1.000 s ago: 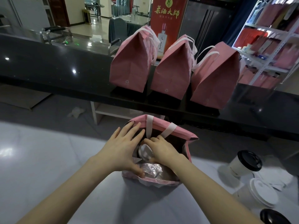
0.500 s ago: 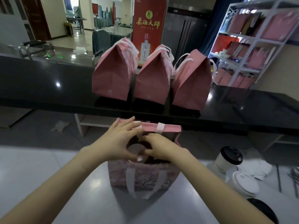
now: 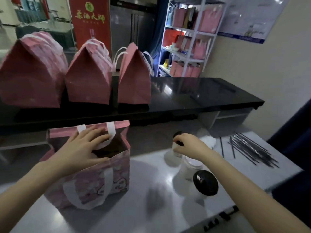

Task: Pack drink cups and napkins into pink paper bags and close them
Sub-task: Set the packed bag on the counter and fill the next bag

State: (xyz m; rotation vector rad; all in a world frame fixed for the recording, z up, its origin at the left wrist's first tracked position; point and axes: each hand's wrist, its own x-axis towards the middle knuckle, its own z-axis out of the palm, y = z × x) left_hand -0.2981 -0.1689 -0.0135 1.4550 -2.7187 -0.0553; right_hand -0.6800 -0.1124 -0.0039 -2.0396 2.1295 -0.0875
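Bag stands open on the counter, left hand spread flat across its mouth, gripping nothing. Right hand curls over the lid of a cup right of the bag, two more cups crowding it. Lifted by the lid alone, it could pop off and spill; the arm could topple the neighbours

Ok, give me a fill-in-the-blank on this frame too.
The right hand grips the far cup by its ___ lid.
The left hand rests on the near bag, whose mouth is ___.
___ closed bags stand on the black counter.
The straws lie on the far cup's ___ side.
Missing: black; open; three; right.
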